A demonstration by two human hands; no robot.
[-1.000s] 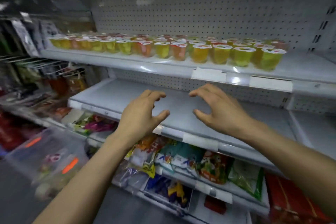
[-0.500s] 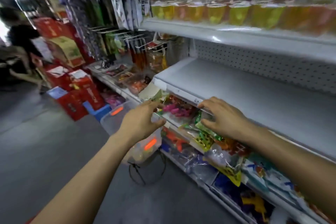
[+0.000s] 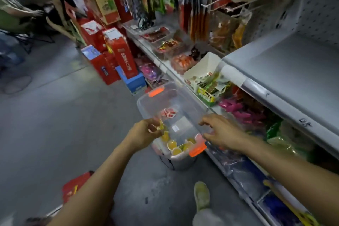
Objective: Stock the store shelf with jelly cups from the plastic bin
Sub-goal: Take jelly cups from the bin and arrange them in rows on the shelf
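The clear plastic bin (image 3: 146,105) with orange latches sits low in front of the shelving. Several jelly cups (image 3: 174,147), yellow and orange, lie at its near end, and a red-lidded one (image 3: 169,113) sits further in. My left hand (image 3: 143,134) reaches in over the bin's left rim, its fingers curled round a yellow jelly cup (image 3: 161,126). My right hand (image 3: 222,132) hovers over the right rim with fingers spread, just above a pink cup (image 3: 199,137). The bare grey store shelf (image 3: 293,71) is up at the right.
Snack bags (image 3: 211,86) and pink packets (image 3: 236,110) fill the lower shelf right of the bin. Red gift boxes (image 3: 121,58) and a blue box (image 3: 135,81) stand on the floor beyond it. People sit at the far left (image 3: 22,11). My shoe (image 3: 201,194) is below.
My view swung left and down from the shelf to the bin on the floor. Both hands dropped from the shelf edge into the bin, and the left one closed on a cup.
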